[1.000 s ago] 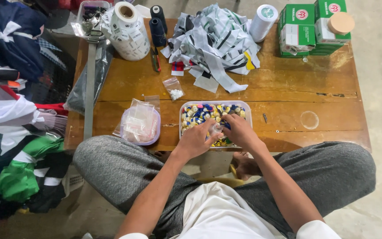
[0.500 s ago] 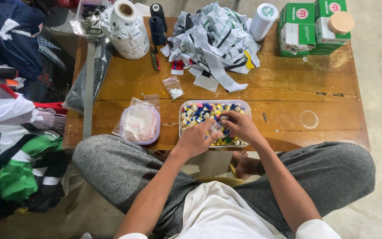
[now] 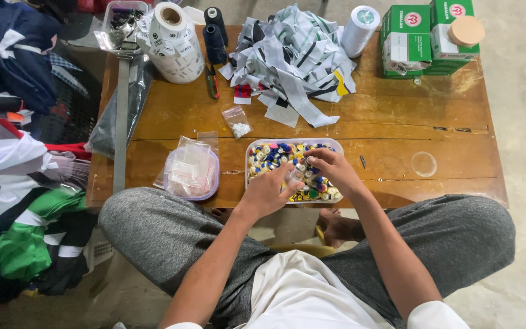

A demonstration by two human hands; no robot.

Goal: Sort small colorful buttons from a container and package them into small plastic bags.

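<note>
Fingers of both hands meet over the clear rectangular tray of small coloured pieces: the left hand and the right hand pinch together on what looks like a small clear plastic bag, held just above the near half of the tray. Whether a piece is already between the fingertips is too small to tell. The tray sits near the front edge of the wooden tabletop, right before the person's crossed legs.

Judging from this, the likeliest slip is a piece missing the bag's mouth. The bag is limp and see-through, so its opening could close under the pinch; a dropped piece falls back into the tray if the hands stay over it, but the hands hang toward the tray's near rim, so it could bounce off the tabletop edge onto the lap or the floor. A nudge from either wrist could also push the tray toward that edge.

Left of the tray, just beside it, a round lilac container of empty clear bags stands close enough for the left forearm to brush. Behind the tray lies a small bag of white bits, and farther back a heap of cut striped fabric strips, a large label roll, dark thread cones, a white thread cone and green boxes.
</note>
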